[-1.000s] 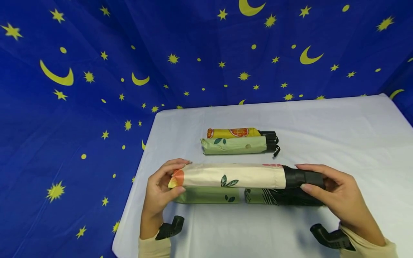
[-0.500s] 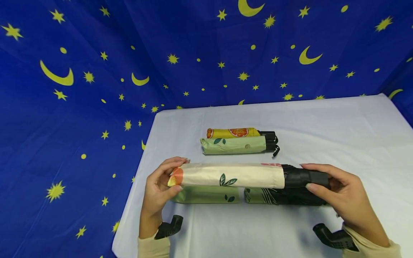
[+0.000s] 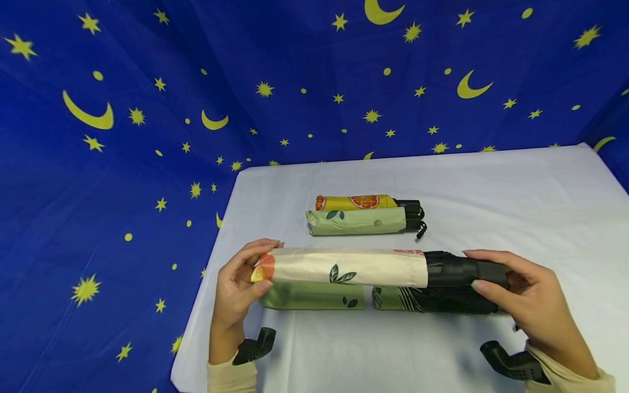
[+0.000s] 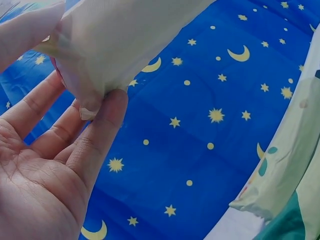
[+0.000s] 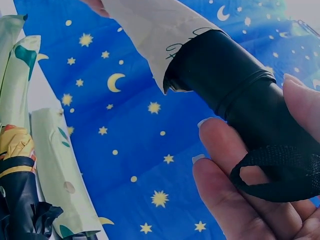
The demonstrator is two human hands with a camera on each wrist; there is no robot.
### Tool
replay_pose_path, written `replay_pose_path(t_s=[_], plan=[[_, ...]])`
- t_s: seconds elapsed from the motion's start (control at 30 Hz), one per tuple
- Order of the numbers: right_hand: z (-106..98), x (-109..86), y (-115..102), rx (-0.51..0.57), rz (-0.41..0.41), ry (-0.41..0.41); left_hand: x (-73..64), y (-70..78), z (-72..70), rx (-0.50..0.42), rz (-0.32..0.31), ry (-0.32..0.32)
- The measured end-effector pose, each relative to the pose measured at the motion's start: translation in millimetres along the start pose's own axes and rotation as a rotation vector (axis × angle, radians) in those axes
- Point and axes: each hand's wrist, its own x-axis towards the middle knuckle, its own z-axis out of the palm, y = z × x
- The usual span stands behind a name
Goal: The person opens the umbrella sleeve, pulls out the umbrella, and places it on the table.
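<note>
A folded umbrella [image 3: 444,268] is held level above the table, partly inside a cream cover [image 3: 304,267] with leaf and fruit prints. My left hand [image 3: 237,286] pinches the cover's closed end between thumb and fingers. At the other end, my right hand [image 3: 528,292] grips the black handle [image 5: 240,95], whose wrist strap [image 5: 280,172] loops by the fingers. Black folds show between cover and handle. Below it on the table lie a green cover-like piece [image 3: 314,297] and a black-and-green folded umbrella [image 3: 437,300], partly hidden.
Farther back on the white table [image 3: 516,207], a yellow umbrella with orange slices [image 3: 356,202] lies beside a light green one [image 3: 358,222], handles to the right. A blue curtain [image 3: 295,54] with stars and moons hangs behind and on the left.
The hands have drawn slightly apart, my right one to the right and the left one to the left. The cover has slid left off the umbrella, baring more black by the handle.
</note>
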Motion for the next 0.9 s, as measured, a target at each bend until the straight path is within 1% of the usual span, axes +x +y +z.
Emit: replay_pose_path(t_s=[0.17,0.4,0.53,0.73,0.9], plan=[[-1.7,-1.1,2.1,-0.008,-0.008,0.022,0.1,-0.8,-1.1,-0.003,0.013,-0.018],[-3.9,-2.7,3.3,-0.052,-0.002,0.049,-1.1,0.3,-2.7,0.001,0.01,-0.02],[-6.0,-4.1,3.7,-0.033,-0.006,0.051,-1.9,0.6,-4.1,0.009,0.013,-0.017],[-8.8,-4.9,5.0,0.036,-0.018,0.057,-2.8,2.0,-5.0,0.011,0.003,-0.002],[-10.2,-4.5,2.8,0.04,-0.017,0.051,-3.2,2.8,-6.1,0.013,0.003,0.013]])
